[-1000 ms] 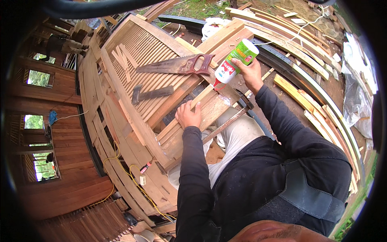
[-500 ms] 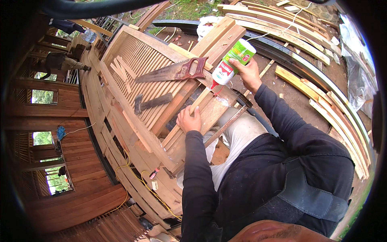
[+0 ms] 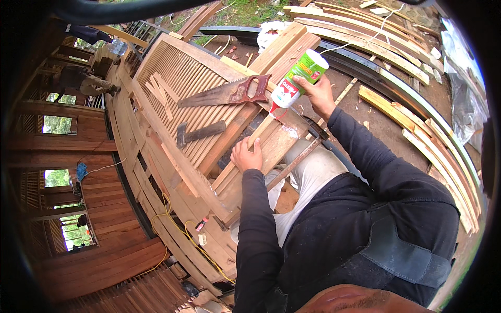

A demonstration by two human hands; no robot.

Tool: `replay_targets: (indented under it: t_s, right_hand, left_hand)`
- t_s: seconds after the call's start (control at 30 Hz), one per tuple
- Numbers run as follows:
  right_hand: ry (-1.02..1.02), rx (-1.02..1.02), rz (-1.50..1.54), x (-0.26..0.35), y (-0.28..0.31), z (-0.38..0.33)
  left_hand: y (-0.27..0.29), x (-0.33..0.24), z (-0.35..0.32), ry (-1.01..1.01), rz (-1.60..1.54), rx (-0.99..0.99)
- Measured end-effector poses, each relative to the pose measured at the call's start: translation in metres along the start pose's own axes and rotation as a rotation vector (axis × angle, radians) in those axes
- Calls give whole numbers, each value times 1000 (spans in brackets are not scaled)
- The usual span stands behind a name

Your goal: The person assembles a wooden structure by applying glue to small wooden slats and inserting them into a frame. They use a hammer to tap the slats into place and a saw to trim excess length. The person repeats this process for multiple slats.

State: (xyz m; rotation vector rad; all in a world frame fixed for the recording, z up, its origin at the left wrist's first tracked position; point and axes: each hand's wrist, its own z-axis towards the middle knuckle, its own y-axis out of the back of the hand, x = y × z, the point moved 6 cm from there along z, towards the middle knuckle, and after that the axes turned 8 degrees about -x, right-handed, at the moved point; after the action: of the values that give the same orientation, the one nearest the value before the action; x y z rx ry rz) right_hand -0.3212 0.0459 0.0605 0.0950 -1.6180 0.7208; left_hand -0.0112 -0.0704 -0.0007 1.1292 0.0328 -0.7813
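In my right hand is a glue bottle, white with a green and red label, tipped downward. Its red nozzle meets the upper end of a narrow wooden strip. My left hand grips that strip lower down, fingers closed around it. Beneath lies a wide board with a whitish smear. A metal bar, perhaps a clamp, crosses the board near my leg. On the slatted wooden panel rest a handsaw and a hammer, left of my hands.
Two thick beams project beyond the panel. Long planks are stacked on the ground at the right. A yellow cord and a red-handled tool lie at lower left. Another person bends over at far left.
The glue bottle and right hand have shifted very slightly left, the nozzle staying at the strip's end. The left hand keeps its hold. The far person has changed posture a little.
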Motion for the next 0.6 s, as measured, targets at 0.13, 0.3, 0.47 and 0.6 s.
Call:
replay_targets:
  t_s: [0.13, 0.3, 0.47, 0.6]
  right_hand:
    - [40, 25, -76, -3, -1, 1]
    - [69, 25, -70, 9, 4, -5]
    - [99, 42, -142, 15, 7, -5]
    - [112, 69, -96, 15, -3, -9]
  left_hand:
    - [0, -1, 0, 2, -1, 2]
    - [1, -1, -1, -9, -2, -17]
    - [-1, -5, 2, -3, -11, -18]
    - [3, -1, 3, -3, -11, -12]
